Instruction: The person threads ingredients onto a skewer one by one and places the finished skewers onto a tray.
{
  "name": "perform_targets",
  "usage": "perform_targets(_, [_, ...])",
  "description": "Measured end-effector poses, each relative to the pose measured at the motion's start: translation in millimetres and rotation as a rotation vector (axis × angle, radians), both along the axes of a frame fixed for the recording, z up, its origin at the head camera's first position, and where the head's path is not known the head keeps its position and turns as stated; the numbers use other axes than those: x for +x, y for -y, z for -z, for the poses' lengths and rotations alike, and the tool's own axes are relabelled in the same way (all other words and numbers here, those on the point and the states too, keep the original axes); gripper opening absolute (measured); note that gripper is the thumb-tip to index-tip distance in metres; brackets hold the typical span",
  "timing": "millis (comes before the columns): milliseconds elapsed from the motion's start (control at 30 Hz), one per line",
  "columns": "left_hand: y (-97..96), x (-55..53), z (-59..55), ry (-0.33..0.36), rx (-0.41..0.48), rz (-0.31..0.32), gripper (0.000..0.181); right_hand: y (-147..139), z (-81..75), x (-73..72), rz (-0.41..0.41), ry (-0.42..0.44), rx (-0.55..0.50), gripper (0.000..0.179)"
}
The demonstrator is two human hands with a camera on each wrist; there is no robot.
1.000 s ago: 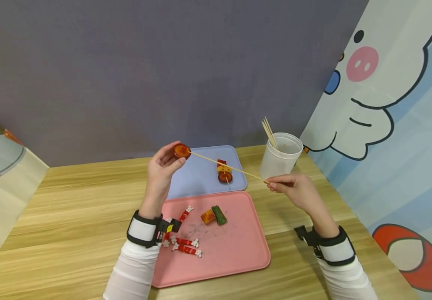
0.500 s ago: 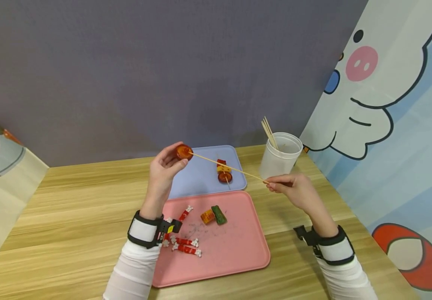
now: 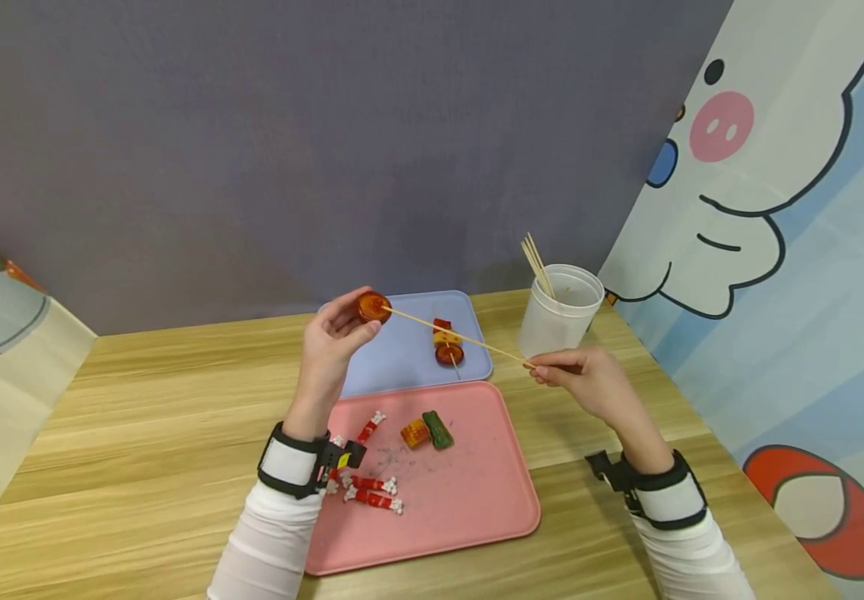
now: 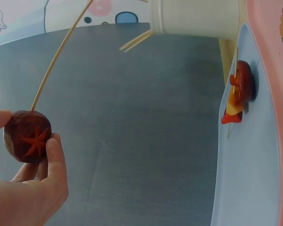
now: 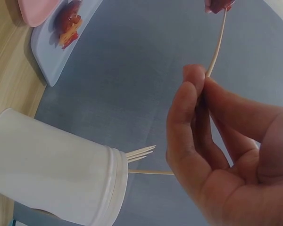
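Observation:
My left hand (image 3: pixel 330 337) pinches a reddish-brown mushroom cap (image 3: pixel 375 307) by its edges above the blue tray; a star-shaped cut shows on its face (image 4: pixel 35 141) in the left wrist view. A thin wooden skewer (image 3: pixel 457 335) runs from the mushroom down to my right hand (image 3: pixel 589 379), whose thumb and fingers pinch its other end. In the right wrist view the skewer (image 5: pixel 218 44) looks slightly bowed. Whether the tip has gone into the mushroom or only presses on it, I cannot tell.
A loaded skewer (image 3: pixel 448 343) lies on the blue tray (image 3: pixel 394 367). The pink tray (image 3: pixel 469 500) in front bears a corn piece (image 3: pixel 415 433), a green piece (image 3: pixel 438 430) and several red-and-white sticks (image 3: pixel 374 499). A white bucket (image 3: pixel 559 321) holding skewers (image 3: pixel 538 265) stands behind my right hand.
My left hand and the mushroom have moved a little to the right, towards my right hand. The right hand has barely shifted and still pinches the skewer.

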State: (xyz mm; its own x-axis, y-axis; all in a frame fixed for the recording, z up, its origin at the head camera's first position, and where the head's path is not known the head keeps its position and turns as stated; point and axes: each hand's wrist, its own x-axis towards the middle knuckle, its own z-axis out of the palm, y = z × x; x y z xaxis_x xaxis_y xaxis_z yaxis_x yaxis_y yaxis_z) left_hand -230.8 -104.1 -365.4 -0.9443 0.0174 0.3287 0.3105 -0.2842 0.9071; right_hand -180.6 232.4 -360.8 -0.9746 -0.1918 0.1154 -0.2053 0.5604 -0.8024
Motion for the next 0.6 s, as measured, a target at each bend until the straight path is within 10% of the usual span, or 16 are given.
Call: perform_targets(600, [-2.1,0.6,0.0,-0.003,0.015,0.012,0.046,2.2,-2.4,3.4,0.018,0.004,0.011,0.022])
